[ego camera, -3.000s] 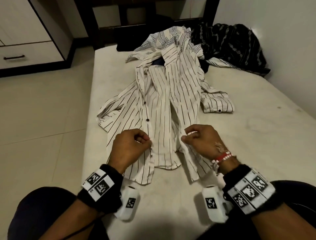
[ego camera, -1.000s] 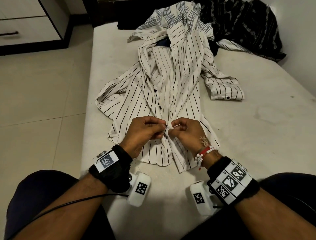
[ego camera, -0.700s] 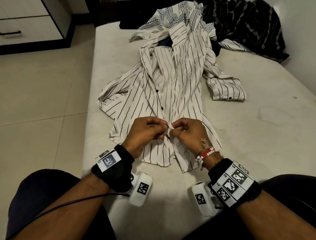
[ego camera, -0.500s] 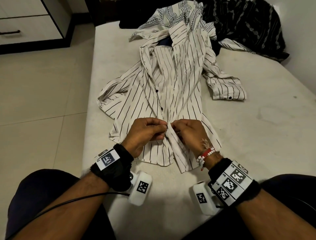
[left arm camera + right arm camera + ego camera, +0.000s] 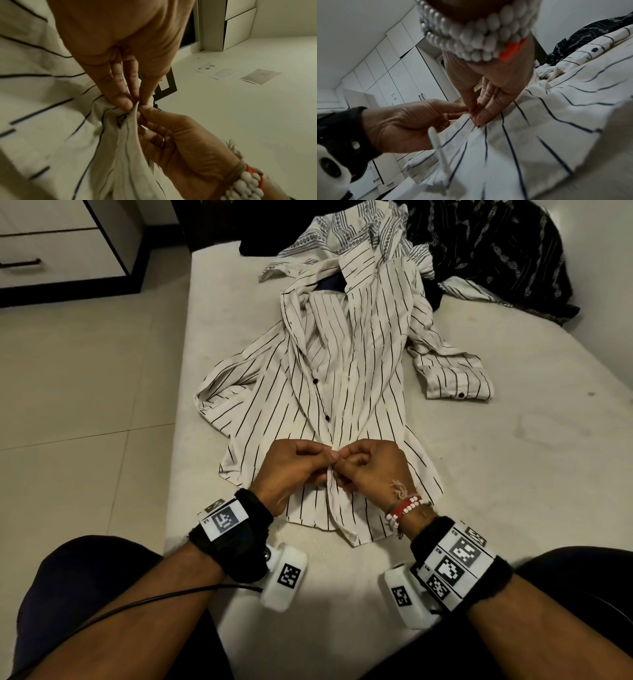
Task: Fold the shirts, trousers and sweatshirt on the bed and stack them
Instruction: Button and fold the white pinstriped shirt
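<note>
A white shirt with thin black stripes (image 5: 342, 378) lies lengthwise on the bed (image 5: 513, 474), collar at the far end and hem near me. Its front edges meet along the middle, and one cuffed sleeve (image 5: 452, 378) is spread to the right. My left hand (image 5: 325, 456) and right hand (image 5: 344, 457) meet fingertip to fingertip low on the shirt front. Each pinches a front edge there. In the left wrist view the left fingers (image 5: 123, 102) and thumb pinch the edge of the cloth (image 5: 132, 121). The right wrist view shows the right hand (image 5: 476, 117) pinching the same spot.
At the head of the bed lie a white patterned shirt (image 5: 346, 231), a black patterned garment (image 5: 489, 251) and a dark blue piece (image 5: 330, 284) under the collar. Tiled floor (image 5: 85, 371) and a drawer unit (image 5: 51, 244) are to the left. A wall runs along the bed's right.
Three seconds ago my hands were apart, each holding one front edge. They have come together at the middle of the shirt front. Over the last second they have hardly moved.
</note>
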